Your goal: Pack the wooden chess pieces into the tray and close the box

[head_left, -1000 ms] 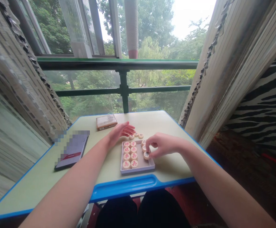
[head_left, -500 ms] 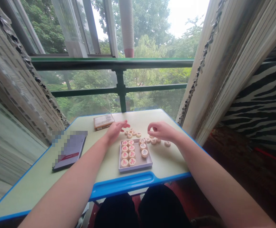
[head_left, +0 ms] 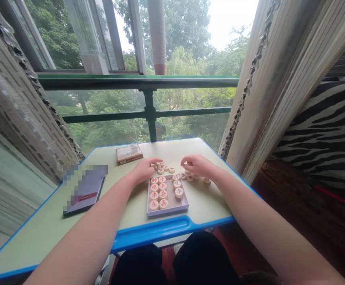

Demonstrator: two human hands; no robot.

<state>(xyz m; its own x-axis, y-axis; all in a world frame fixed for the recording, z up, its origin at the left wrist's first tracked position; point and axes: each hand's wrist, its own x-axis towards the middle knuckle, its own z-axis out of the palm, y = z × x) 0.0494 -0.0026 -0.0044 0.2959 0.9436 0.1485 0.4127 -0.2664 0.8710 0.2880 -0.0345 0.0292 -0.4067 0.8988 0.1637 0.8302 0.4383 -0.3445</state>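
Head view: loosely curled hands [head_left: 200, 164], grip unclear, partly hide loose pieces [head_left: 171, 169]; box [head_left: 128, 153], tray [head_left: 172, 203] nearby.

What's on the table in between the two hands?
A little cluster of loose round pieces lies on the table between the left hand and the right hand, nearer the left one. The head view shows it.

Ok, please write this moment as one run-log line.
left hand: beside loose pieces beyond tray; right hand: curled, near other pieces; tray: red-marked pieces left, dark-marked pieces right
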